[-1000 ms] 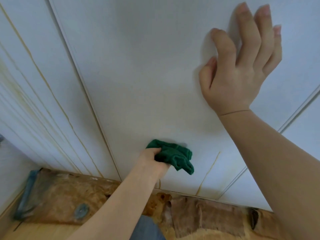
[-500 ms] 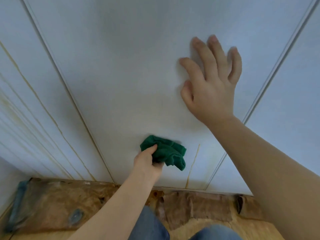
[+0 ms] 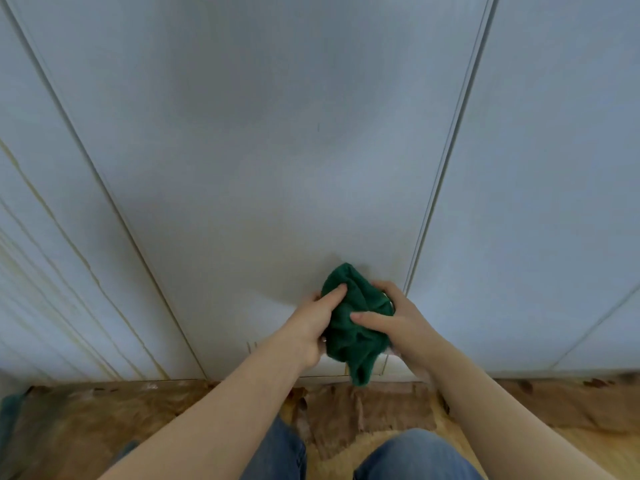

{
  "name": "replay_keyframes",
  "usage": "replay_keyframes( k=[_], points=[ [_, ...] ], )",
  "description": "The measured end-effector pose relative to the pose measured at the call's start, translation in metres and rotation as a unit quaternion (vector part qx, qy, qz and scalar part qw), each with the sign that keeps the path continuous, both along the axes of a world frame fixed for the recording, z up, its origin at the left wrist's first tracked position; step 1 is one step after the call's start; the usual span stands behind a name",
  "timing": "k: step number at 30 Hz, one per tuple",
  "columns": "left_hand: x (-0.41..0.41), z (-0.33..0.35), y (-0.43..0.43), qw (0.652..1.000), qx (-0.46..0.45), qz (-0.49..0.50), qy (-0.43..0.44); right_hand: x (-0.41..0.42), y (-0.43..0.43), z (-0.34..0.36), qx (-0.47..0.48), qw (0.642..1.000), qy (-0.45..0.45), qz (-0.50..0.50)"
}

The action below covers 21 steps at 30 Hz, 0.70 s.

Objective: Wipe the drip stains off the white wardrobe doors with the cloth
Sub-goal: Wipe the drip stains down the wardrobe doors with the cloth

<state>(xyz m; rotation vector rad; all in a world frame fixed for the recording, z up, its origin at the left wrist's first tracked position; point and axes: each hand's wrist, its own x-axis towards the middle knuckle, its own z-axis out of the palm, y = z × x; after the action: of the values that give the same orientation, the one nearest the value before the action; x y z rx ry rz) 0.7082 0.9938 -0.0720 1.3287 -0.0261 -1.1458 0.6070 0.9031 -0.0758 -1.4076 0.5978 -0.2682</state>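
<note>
A crumpled dark green cloth is held low in front of the middle white wardrobe door. My left hand grips its left side, thumb on top. My right hand grips its right side, thumb laid across the front. A corner of the cloth hangs down toward the floor. Yellow-brown drip stains run down the left door. Short faint marks show near the bottom of the middle door, left of my left hand.
A further white door stands to the right. Worn brown flooring runs along the base of the wardrobe. My knees in blue jeans are at the bottom of the view. A blue-green object lies at the far left on the floor.
My right hand left the door, where it was resting flat, and came down to grip the cloth. The cloth shifted right, and the view swung right and down.
</note>
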Motion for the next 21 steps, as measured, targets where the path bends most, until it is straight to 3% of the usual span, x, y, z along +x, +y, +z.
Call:
replay_keyframes(
  k=[3,7,9,13,17,18,21],
  points=[
    [0.001,0.0,0.001,0.996,0.035,-0.059,-0.063,-0.008,0.0,-0.01,-0.104,0.987,-0.006,-0.121],
    [0.014,-0.019,0.009,0.915,0.097,0.031,-0.391,-0.004,0.007,-0.025,-0.302,0.89,-0.048,-0.338],
    [0.02,-0.027,0.013,0.895,0.097,0.053,-0.432,0.013,0.006,-0.03,-0.411,0.847,-0.051,-0.332],
    [0.034,-0.043,0.016,0.887,0.113,0.062,-0.443,0.053,0.003,-0.058,-0.61,0.769,0.013,-0.191],
    [0.042,-0.054,0.018,0.893,0.128,0.057,-0.427,0.048,0.006,-0.089,-0.609,0.768,0.192,-0.044],
    [0.042,-0.056,0.018,0.896,0.128,0.055,-0.421,0.042,0.006,-0.095,-0.582,0.783,0.22,-0.023],
    [0.044,-0.062,0.022,0.896,0.129,0.062,-0.42,0.04,0.009,-0.082,-0.541,0.828,0.116,-0.089]
  ],
)
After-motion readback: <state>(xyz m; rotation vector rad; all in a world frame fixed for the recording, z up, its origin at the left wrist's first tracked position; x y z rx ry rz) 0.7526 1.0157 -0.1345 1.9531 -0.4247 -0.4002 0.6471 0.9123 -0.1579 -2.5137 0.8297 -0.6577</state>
